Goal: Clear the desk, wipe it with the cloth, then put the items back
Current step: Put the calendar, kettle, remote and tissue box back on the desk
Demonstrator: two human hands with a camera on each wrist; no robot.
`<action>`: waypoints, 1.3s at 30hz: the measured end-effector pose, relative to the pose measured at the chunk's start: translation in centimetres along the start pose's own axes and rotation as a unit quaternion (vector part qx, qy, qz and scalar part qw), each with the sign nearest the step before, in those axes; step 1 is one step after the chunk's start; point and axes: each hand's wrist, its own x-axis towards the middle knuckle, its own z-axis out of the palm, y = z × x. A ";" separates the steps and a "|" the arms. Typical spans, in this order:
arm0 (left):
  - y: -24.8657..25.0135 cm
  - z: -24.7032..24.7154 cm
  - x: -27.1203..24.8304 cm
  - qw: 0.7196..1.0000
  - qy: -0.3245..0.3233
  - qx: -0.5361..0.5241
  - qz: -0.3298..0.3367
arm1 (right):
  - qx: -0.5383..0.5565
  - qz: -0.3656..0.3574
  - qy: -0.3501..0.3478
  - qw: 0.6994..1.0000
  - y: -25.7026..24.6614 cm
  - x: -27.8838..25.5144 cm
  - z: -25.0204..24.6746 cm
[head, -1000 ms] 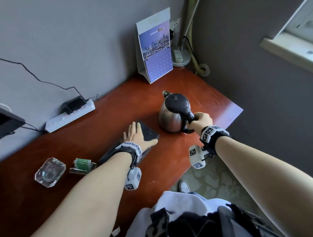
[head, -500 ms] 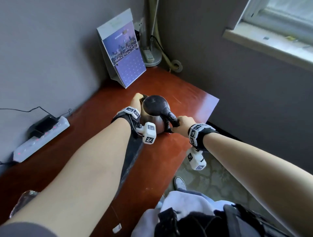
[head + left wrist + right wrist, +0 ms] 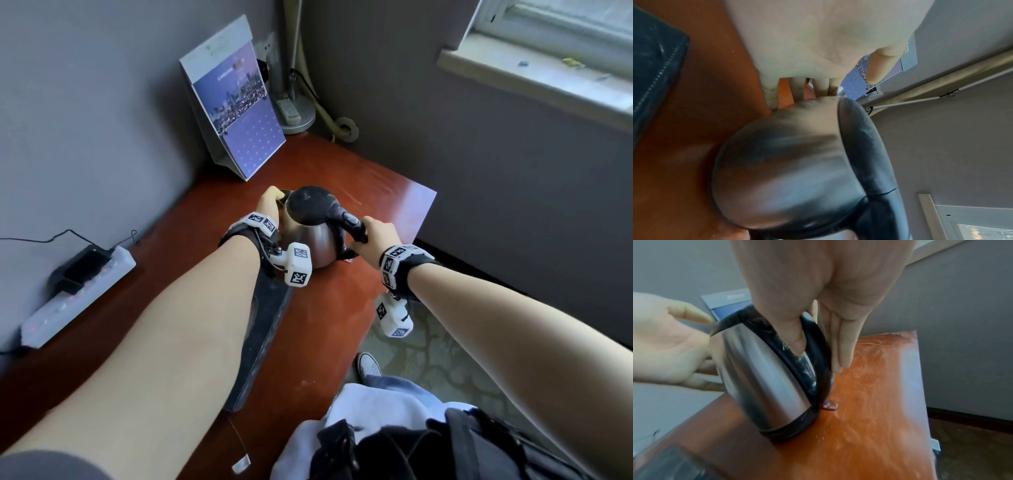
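The steel kettle (image 3: 308, 236) stands near the desk's (image 3: 383, 192) right end as we ready it for clearing: our right hand (image 3: 375, 234) wraps its black handle (image 3: 346, 222) to carry the weight, while our left hand (image 3: 270, 202), fingers extended, cups the spout side to steady it, beside a dark mat (image 3: 263, 329).
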 end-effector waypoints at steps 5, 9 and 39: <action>1.0 1.2 1.5 0.999 -0.027 0.010 -0.019 | 0.019 0.011 0.033 0.999 0.6 2.4 -3.6; 2.8 3.3 2.5 0.999 -0.030 0.002 -0.013 | 0.032 0.018 0.046 0.998 1.2 5.4 -6.1; 13.8 13.4 21.1 0.977 0.179 -0.075 -0.090 | 0.112 -0.077 -0.063 0.989 0.7 35.9 -12.7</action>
